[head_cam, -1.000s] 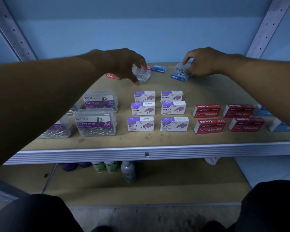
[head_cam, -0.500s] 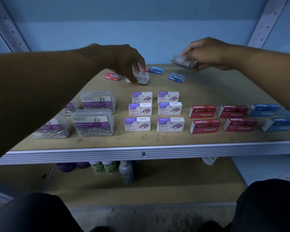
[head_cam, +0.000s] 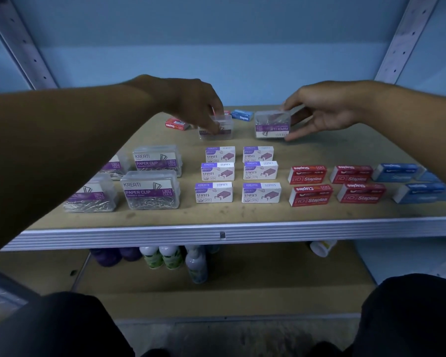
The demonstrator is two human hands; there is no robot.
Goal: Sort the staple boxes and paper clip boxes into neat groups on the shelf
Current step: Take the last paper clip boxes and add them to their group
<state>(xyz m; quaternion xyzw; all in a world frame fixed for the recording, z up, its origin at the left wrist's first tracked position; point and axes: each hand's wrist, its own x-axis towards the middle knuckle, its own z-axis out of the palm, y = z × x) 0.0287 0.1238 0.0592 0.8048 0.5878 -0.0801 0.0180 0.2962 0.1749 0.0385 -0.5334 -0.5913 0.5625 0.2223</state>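
While most boxes already sit in tidy blocks near the front edge of the shelf (head_cam: 242, 215), both hands are at the back dealing with stragglers. The left hand (head_cam: 193, 104) curls down over a clear clip box (head_cam: 216, 130), fingers gripping its lid, the box resting on or just above the shelf; I cannot tell which. The right hand (head_cam: 322, 112) pinches a second clip box (head_cam: 272, 124) by its end, thumb on top and fingers spread beneath, holding it tilted with the label upside down, probably to turn it before setting it down. Both look bound for the clip group (head_cam: 150, 189) at front left, where four clear tubs show loose silver clips inside under purple labels. Beside that stand six white staple boxes (head_cam: 238, 173) in two columns, then four red ones (head_cam: 335, 185), then blue ones (head_cam: 407, 181) at the right edge, all closed, contents unseen. Behind the left hand lie a stray red box (head_cam: 176, 124) and a stray blue box (head_cam: 242, 115), not yet grouped. Bottles (head_cam: 170, 258) stand on the lower shelf.
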